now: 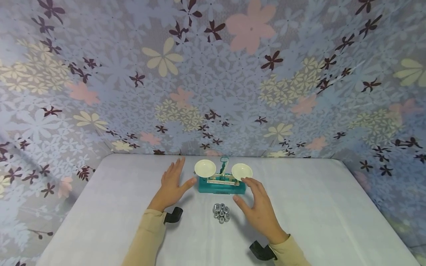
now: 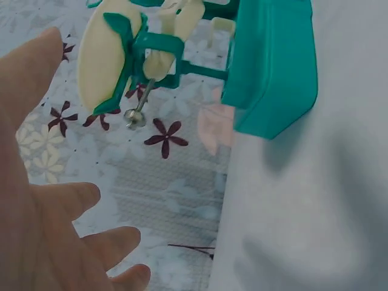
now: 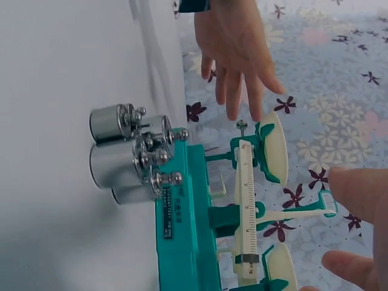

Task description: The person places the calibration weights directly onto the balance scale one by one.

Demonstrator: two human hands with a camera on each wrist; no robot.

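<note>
A teal balance scale [image 1: 221, 190] with a cream left pan [image 1: 205, 169] and right pan [image 1: 242, 171] stands toward the far edge of the table. My left hand [image 1: 171, 189] is beside its left end, fingers spread and holding nothing; the left wrist view has the hand [image 2: 45, 224] apart from the pan [image 2: 97, 57]. On the other side, my right hand [image 1: 261, 212] has its index fingertip at the right pan's near rim; contact cannot be told. Several metal weights [image 1: 221, 213] stand clustered in front of the base, larger in the right wrist view [image 3: 118, 163].
A white cloth covers the table [image 1: 326, 207]. Right behind it and along both sides rises a flower-patterned fabric [image 1: 233, 92]. The scale's white graduated beam [image 3: 247, 200] faces my side, with a dark slider near one end.
</note>
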